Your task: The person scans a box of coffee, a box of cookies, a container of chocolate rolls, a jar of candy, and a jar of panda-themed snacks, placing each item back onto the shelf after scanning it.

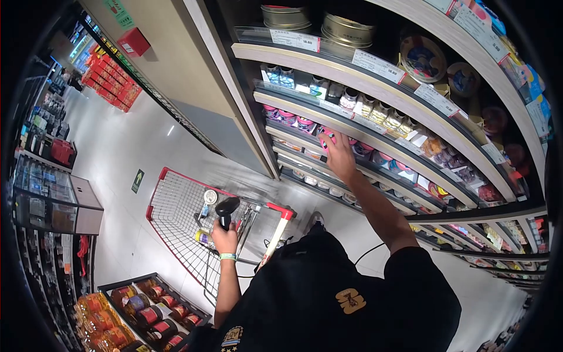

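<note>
My right hand (pixel 339 155) reaches into a shelf on the right, its fingers curled around a pink-lidded container (pixel 326 138). Similar pink and dark containers (pixel 305 124) stand in the row beside it. Over the shopping cart (pixel 176 226), my left hand (pixel 224 239) is closed around the handle of a black handheld device (pixel 226 208) that looks like a barcode scanner. A round white-topped can (pixel 210 196) and a yellow-labelled item (pixel 203 237) lie inside the cart, near the device.
Shelf tiers hold large tins (pixel 347 29), clear jars (pixel 394 120) and price labels (pixel 378 63). A beige pillar (pixel 182 76) borders the shelf. At lower left stands a crate of dark-lidded jars (pixel 149 315). Stacked red boxes (pixel 111 79) rise farther off. A black cable (pixel 369 252) hangs beside me.
</note>
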The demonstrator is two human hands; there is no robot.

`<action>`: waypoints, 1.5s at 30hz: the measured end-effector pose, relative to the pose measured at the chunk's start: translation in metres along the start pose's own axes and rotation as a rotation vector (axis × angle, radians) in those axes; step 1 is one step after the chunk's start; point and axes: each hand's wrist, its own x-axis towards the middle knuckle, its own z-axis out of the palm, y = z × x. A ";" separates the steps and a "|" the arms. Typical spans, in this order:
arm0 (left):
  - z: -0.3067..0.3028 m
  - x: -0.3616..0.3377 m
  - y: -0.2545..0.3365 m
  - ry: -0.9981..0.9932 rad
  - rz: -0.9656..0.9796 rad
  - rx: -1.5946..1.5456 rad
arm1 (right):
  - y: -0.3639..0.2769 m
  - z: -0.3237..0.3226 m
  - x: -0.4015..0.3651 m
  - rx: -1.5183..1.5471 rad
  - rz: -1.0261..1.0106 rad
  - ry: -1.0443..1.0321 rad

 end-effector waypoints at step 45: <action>-0.029 -0.051 0.088 -0.610 -0.493 -0.998 | -0.158 0.122 -0.105 0.397 0.217 -0.791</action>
